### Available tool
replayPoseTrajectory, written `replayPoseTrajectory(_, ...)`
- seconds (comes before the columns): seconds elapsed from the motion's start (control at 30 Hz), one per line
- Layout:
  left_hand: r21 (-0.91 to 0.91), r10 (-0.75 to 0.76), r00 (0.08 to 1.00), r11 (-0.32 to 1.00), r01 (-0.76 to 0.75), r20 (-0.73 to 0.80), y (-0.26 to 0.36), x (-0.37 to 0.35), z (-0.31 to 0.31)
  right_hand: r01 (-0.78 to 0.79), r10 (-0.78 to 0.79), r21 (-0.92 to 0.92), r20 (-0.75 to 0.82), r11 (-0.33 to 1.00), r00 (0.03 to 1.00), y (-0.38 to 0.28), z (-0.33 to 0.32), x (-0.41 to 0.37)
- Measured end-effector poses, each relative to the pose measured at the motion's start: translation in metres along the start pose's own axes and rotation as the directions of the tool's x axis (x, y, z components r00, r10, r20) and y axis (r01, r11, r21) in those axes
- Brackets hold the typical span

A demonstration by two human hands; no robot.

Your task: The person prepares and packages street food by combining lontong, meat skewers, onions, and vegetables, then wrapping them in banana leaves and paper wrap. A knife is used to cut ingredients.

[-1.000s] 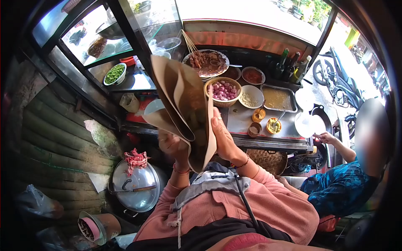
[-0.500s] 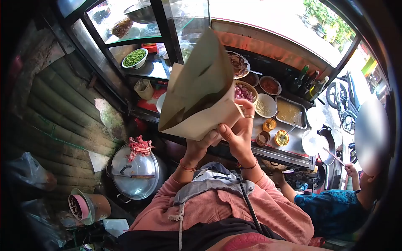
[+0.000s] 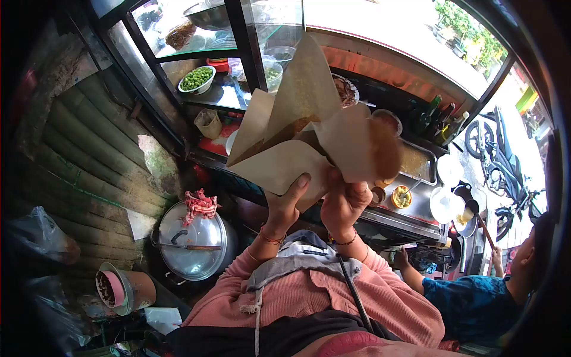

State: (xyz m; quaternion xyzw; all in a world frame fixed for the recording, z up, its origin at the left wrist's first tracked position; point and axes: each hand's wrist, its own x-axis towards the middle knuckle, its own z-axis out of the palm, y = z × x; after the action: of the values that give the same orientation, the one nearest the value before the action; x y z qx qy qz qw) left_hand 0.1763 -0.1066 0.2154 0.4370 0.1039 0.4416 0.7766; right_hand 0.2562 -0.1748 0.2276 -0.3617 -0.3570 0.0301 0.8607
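Fingers: The right hand [image 3: 344, 205] pinches the lower edge of brown paper [image 3: 351, 146], while the left hand [image 3: 284, 211] presses a thumb against its front fold; both grips lie beyond and to the right of the lidded pot [image 3: 193, 265].

Paper: Folded and gaping, it rises farther beyond the pot and to its right, its long axis running roughly from the hands outward to a peak. One flap fans right, nearer the right hand; the left fold sits nearer the left.

Counter: Beyond the pot and to its right, the metal counter [image 3: 419, 208] carries a metal tray [image 3: 429, 180] and bottles [image 3: 429, 114].

Cabinet shelf: A bowl of chopped greens [image 3: 208, 87] sits well beyond the pot.

Pot lid: A red cloth [image 3: 201, 206] lies on its far edge.

Room: A person in a blue shirt [image 3: 476, 297] works well to the pot's right; a motorbike [image 3: 502, 160] stands outside, farther beyond it.
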Motion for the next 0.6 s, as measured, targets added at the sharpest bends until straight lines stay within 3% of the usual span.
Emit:
replayPoseTrajectory(0.03, -0.036, 0.018, 1.0, 0.999, -0.019, -0.023, -0.012, 0.0, -0.008, 0.114, -0.107, -0.148, 0.053, 0.982, 0.993, -0.006, 0.004, 0.004)
replayPoseTrajectory(0.07, -0.071, 0.036, 0.998, 0.997, -0.039, -0.046, -0.022, 0.0, -0.015, 0.342, -0.293, -0.222, 0.223, 0.913, 0.93, -0.011, 0.006, 0.016)
replayPoseTrajectory(0.1, 0.122, 0.114, 0.994, 0.986, -0.113, 0.001, -0.019, 0.0, -0.016, 0.489, -0.391, -0.307, 0.33, 0.817, 0.859, -0.01, 0.006, 0.022)
replayPoseTrajectory(0.17, 0.196, 0.106, 0.994, 0.975, -0.102, -0.012, -0.029, 0.002, -0.024, 0.406, -0.313, -0.412, 0.275, 0.816, 0.909, -0.013, 0.006, 0.012)
replayPoseTrajectory(0.2, 0.009, 0.04, 0.999, 0.999, -0.039, -0.009, -0.024, -0.001, -0.023, 0.481, -0.346, -0.449, 0.351, 0.753, 0.87, -0.016, 0.005, 0.015)
replayPoseTrajectory(0.23, 0.329, 0.099, 0.992, 0.937, -0.117, 0.073, -0.017, -0.002, -0.024, 0.584, -0.402, -0.406, 0.45, 0.703, 0.797, -0.015, 0.004, 0.022)
replayPoseTrajectory(0.27, 0.561, 0.241, 0.952, 0.77, -0.305, 0.188, -0.014, -0.002, -0.031, 0.602, -0.376, -0.452, 0.495, 0.658, 0.783, -0.02, 0.006, 0.022)
replayPoseTrajectory(0.3, 0.719, 0.332, 0.882, 0.515, -0.466, 0.334, -0.013, -0.003, -0.036, 0.618, -0.344, -0.497, 0.536, 0.61, 0.771, -0.026, 0.008, 0.023)
replayPoseTrajectory(0.33, 0.171, 0.228, 0.958, 0.951, -0.258, 0.176, 0.004, -0.004, -0.007, 0.616, -0.256, -0.552, 0.592, 0.562, 0.764, -0.031, 0.009, 0.021)
replayPoseTrajectory(0.43, 0.132, 0.107, 0.984, 0.983, -0.126, 0.142, 0.008, -0.006, -0.01, 0.682, -0.269, -0.509, 0.661, 0.524, 0.7, -0.029, 0.002, 0.024)
replayPoseTrajectory(0.47, 0.094, 0.03, 0.999, 0.995, -0.033, 0.039, 0.011, -0.009, -0.007, 0.624, -0.28, -0.442, 0.624, 0.644, 0.73, -0.031, -0.002, 0.029)
replayPoseTrajectory(0.5, 0.094, 0.028, 0.999, 0.995, -0.032, 0.042, 0.01, -0.01, -0.008, 0.556, -0.283, -0.362, 0.584, 0.748, 0.761, -0.034, -0.005, 0.032)
replayPoseTrajectory(0.53, 0.075, -0.011, 1.0, 0.997, 0.009, 0.028, 0.007, -0.012, -0.01, 0.31, -0.194, -0.255, 0.394, 0.916, 0.898, -0.031, -0.001, 0.028)
replayPoseTrajectory(0.57, 0.054, -0.053, 0.998, 0.997, 0.052, 0.015, 0.005, -0.016, -0.012, 0.198, -0.143, -0.229, 0.236, 0.953, 0.961, -0.033, 0.002, 0.03)
replayPoseTrajectory(0.6, 0.111, -0.081, 0.994, 0.991, 0.073, 0.073, 0.007, -0.02, -0.016, 0.045, -0.011, -0.164, 0.201, 0.985, 0.98, -0.035, 0.001, 0.035)
